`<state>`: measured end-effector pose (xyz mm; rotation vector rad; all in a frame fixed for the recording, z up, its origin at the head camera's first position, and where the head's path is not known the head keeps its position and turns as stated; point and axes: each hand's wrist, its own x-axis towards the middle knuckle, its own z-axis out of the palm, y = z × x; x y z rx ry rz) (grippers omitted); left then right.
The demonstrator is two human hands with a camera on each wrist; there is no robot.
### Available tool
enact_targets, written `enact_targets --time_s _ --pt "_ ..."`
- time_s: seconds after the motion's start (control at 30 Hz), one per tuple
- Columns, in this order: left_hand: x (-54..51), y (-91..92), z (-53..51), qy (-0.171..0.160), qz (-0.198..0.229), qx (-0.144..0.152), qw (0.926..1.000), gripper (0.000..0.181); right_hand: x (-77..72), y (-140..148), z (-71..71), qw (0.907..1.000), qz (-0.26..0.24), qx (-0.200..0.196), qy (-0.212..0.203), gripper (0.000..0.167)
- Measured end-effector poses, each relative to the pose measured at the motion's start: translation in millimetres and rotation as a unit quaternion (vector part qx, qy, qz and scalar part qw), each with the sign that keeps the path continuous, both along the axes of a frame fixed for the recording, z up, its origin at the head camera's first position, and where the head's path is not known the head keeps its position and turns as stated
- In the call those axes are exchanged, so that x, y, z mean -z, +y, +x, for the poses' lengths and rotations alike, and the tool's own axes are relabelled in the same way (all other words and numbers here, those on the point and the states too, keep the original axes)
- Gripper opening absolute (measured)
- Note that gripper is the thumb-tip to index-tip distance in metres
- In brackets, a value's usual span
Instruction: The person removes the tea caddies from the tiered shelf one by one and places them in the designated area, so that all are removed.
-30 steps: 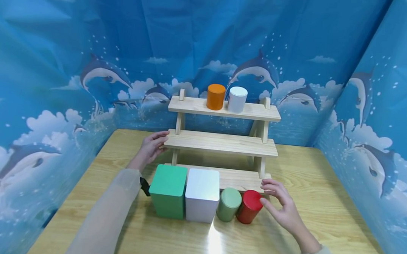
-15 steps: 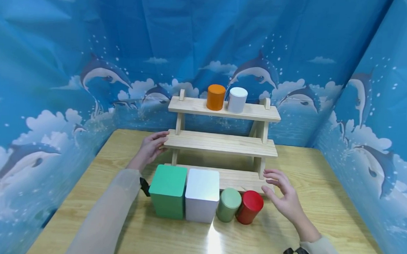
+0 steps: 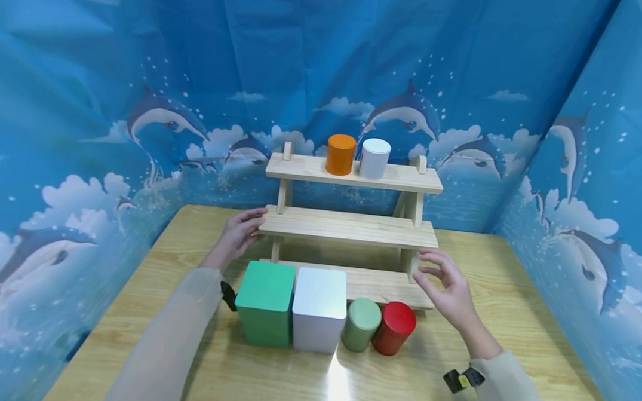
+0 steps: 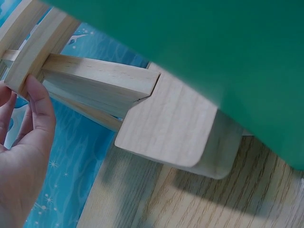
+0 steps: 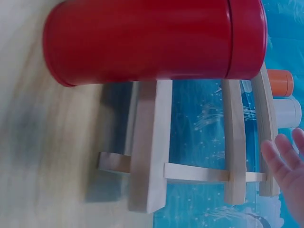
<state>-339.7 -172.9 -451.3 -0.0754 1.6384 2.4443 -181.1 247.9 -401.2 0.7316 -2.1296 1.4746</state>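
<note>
A three-tier wooden display stand (image 3: 347, 225) stands on the table. My left hand (image 3: 239, 233) pinches the left end of its middle shelf between thumb and fingers; the left wrist view shows the thumb (image 4: 40, 104) against the board. Beside the stand's right side is my right hand (image 3: 448, 288), fingers loosely bent and holding nothing; whether its fingertips touch the wood I cannot tell. In front of the bottom shelf, left to right, are a green square tin (image 3: 265, 306), a white square tin (image 3: 319, 311), a light green round tin (image 3: 361, 325) and a red round tin (image 3: 395, 328).
On the top shelf sit an orange round tin (image 3: 341, 155) and a white round tin (image 3: 375, 159). Blue dolphin-print sheeting (image 3: 241, 53) hangs behind and at both sides of the wooden table (image 3: 510, 292).
My right hand has left the side of the red tin and moved farther back along the stand's right side. The left hand keeps its grip in place.
</note>
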Motion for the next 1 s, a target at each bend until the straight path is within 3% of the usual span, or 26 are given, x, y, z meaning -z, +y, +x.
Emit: enact_targets --time_s 0.43,0.87,1.0 --pt "-1.5 -1.6 -0.9 0.009 0.007 -0.001 0.9999 0.034 -20.2 -8.3 -20.6 0.9998 -0.016 -0.006 0.006 0.036" --pt "1.4 0.0 -0.3 0.008 -0.002 0.004 1.0 0.042 -33.5 -20.0 -38.1 0.9996 0.014 0.008 0.023 0.033" --pt "2.0 -0.3 -1.0 0.012 -0.001 0.002 0.9999 0.039 -37.6 -25.1 -46.6 0.9996 0.001 0.008 0.025 0.035"
